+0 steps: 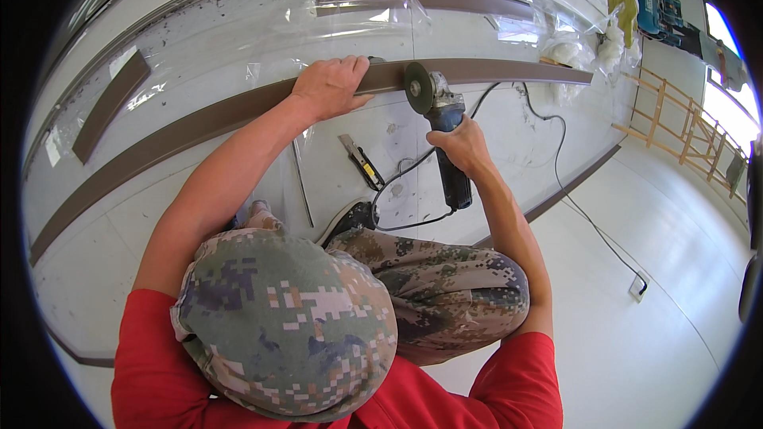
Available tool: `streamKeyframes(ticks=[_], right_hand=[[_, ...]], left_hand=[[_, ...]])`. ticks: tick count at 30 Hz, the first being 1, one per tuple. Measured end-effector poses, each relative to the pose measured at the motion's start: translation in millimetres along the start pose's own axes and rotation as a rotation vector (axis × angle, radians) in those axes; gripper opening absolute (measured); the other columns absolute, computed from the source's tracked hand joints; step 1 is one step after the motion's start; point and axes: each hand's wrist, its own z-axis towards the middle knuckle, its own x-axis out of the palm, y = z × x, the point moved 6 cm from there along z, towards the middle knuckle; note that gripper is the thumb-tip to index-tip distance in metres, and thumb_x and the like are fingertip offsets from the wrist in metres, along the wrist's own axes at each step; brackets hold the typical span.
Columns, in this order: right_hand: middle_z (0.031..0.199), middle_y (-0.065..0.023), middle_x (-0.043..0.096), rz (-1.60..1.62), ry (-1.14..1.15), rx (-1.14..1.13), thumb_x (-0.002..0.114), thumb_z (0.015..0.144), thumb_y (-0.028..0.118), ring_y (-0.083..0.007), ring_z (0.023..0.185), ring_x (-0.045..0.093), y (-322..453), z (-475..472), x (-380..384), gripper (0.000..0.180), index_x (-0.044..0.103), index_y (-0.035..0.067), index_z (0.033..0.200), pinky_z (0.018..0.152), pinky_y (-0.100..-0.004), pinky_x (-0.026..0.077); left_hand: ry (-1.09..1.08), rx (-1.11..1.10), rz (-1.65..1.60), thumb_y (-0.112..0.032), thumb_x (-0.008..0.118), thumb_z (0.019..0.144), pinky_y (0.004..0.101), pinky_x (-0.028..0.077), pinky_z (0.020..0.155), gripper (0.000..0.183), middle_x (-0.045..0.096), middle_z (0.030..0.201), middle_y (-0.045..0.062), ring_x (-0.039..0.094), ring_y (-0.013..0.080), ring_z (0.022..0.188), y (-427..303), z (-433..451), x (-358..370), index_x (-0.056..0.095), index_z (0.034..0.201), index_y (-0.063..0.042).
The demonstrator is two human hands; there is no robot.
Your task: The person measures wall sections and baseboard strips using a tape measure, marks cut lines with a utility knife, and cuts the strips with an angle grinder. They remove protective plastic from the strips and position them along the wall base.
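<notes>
A long brown trim strip [226,108] runs across in front of me, looking bent by the lens. My left hand [335,84] grips it near its middle, thumb on the near side and fingers over the far side. In my right hand [464,144] is a corded angle grinder [451,176] with a blue and black body. Its thin disc [419,88] stands at the strip's near edge, right of my left hand; whether it touches or spins I cannot tell. A utility knife [362,162] lies on the floor between my hands, its blade end pointing away.
A short brown offcut [112,106] lies at the left. Clear plastic film [369,6] covers part of another brown strip [477,1] beyond. The grinder's black cord [411,226] loops by my shoe [349,220]. Another cord enters a wall socket [639,287]. A wooden ladder-like frame [685,122] stands right.
</notes>
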Motion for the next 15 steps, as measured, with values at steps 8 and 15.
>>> streamKeyframes(ticks=[8,15], right_hand=[[0.098,-0.0202,0.081,-0.018,-0.014,-0.006,0.088,0.077,0.035,-0.0311,0.091,0.078,0.6,0.2,-0.6,0.060,0.074,-0.008,0.116,0.090,-0.0431,0.063],[0.098,-0.0196,0.081,0.012,-0.017,0.001,0.088,0.077,0.034,-0.0312,0.090,0.078,6.1,-1.1,-1.8,0.059,0.074,-0.008,0.116,0.090,-0.0428,0.063]], left_hand=[[-0.024,0.017,-0.003,-0.053,0.083,0.102,0.0476,0.067,0.086,0.063,0.078,0.115,0.016,0.081,0.0366,0.100,0.5,-0.6,1.8,0.061,0.137,-0.006],[-0.024,0.015,0.003,-0.053,0.083,0.102,0.0475,0.067,0.086,0.063,0.077,0.114,0.015,0.081,0.0363,0.100,-1.1,-1.0,-2.7,0.061,0.137,-0.006]])
